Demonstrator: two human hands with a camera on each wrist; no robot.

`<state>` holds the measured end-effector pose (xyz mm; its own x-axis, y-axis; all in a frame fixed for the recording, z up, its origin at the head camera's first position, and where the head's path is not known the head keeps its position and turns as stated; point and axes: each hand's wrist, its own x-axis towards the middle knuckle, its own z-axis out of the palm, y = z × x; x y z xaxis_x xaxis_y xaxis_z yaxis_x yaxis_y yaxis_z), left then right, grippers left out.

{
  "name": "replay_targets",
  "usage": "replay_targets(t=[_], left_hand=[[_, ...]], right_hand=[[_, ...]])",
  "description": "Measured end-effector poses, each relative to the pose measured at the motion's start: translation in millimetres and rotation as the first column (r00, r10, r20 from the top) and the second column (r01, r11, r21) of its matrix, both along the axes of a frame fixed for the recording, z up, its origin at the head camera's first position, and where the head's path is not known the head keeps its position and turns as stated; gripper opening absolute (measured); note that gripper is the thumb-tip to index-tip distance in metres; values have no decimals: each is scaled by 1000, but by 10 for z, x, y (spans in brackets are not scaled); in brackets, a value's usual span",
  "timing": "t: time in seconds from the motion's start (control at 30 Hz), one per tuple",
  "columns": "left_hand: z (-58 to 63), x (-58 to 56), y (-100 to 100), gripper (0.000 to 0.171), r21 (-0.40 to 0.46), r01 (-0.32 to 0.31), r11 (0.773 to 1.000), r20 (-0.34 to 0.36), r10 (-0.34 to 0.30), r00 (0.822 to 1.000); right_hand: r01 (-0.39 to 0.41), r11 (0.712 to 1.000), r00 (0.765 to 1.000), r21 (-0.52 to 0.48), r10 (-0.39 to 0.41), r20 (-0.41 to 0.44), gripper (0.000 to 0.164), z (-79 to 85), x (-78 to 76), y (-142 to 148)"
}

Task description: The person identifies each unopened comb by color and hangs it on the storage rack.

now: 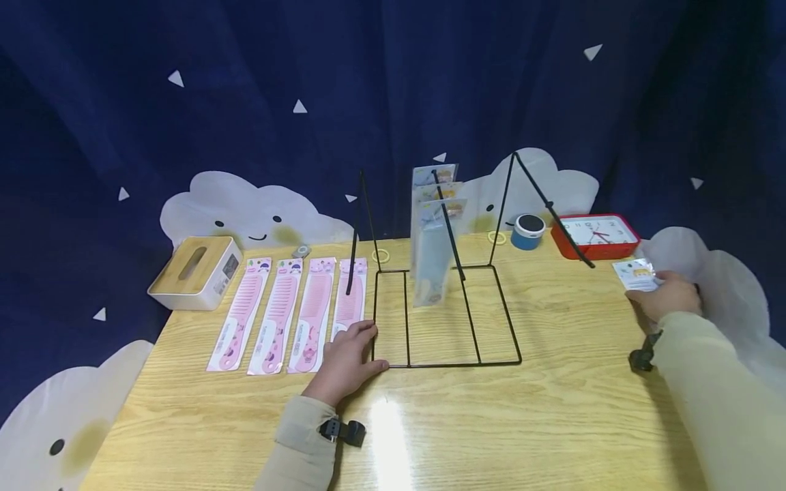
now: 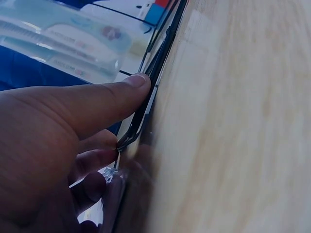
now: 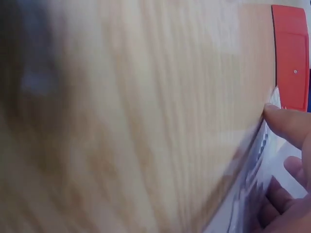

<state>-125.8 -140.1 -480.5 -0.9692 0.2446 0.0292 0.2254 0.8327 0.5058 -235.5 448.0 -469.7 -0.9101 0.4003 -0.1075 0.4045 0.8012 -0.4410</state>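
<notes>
My left hand (image 1: 347, 363) grips the front left corner of a black wire display rack (image 1: 451, 366). In the left wrist view, the thumb of this left hand (image 2: 43, 131) lies along the wire and its fingers curl at the corner. Three blue combs in clear packets (image 1: 433, 262) hang from the rack's middle prong. At the table's right side, my right hand (image 1: 671, 298) pinches a packaged comb (image 1: 636, 274) by its edge; its label end shows, while the hand covers the rest. The right wrist view shows this clear packet (image 3: 243, 194) tilted under the right hand's fingers (image 3: 286, 124).
Several pink packaged combs (image 1: 313, 314) lie in a row left of the rack, beside a tissue box (image 1: 216, 283). Behind the rack's right side stand a blue round speaker (image 1: 527, 236) and a red clock (image 1: 628, 249). The rack's right prong (image 1: 568, 232) juts forward.
</notes>
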Motion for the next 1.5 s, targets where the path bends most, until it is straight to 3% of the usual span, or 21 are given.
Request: replay_targets(t=[0.2, 0.4, 0.6, 0.8, 1.03, 1.17, 1.27, 1.37, 1.47, 1.5], left_hand=[[1, 13, 4, 72, 2, -2, 1000, 2, 2, 1000], [-5, 12, 6, 72, -8, -5, 1000, 14, 5, 1000], [25, 13, 9, 73, -1, -12, 1000, 17, 12, 1000], [12, 25, 8, 72, 3, -11, 1000, 18, 11, 1000], [23, 22, 11, 72, 4, -5, 1000, 13, 5, 1000], [26, 21, 11, 72, 5, -5, 1000, 20, 5, 1000], [24, 21, 9, 72, 0, -9, 1000, 20, 9, 1000], [24, 21, 12, 72, -1, -15, 1000, 17, 15, 1000], [30, 21, 13, 72, 2, -18, 1000, 14, 18, 1000], [31, 21, 13, 72, 3, -19, 1000, 18, 19, 1000]], right_hand=[[56, 998, 998, -19, -56, -7, 85, 75, 40, -73], [-8, 999, 1000, -38, 7, -27, 97, 161, 75, -232], [-83, 987, 985, -137, 60, -162, 97, 219, 79, -627], [-201, 958, 926, -203, 118, -359, 83, 382, 230, -1216], [-314, 903, 880, -294, 160, -447, 84, 657, 527, -1864], [-405, 871, 812, -278, 203, -547, 79, 739, 695, -2178], [-467, 832, 759, -299, 205, -618, 77, 799, 837, -2383], [-507, 790, 740, -346, 193, -644, 76, 892, 998, -2549], [-572, 716, 694, -399, 164, -701, 75, 990, 1147, -2686], [-607, 674, 668, -421, 145, -730, 75, 1018, 1190, -2727]])
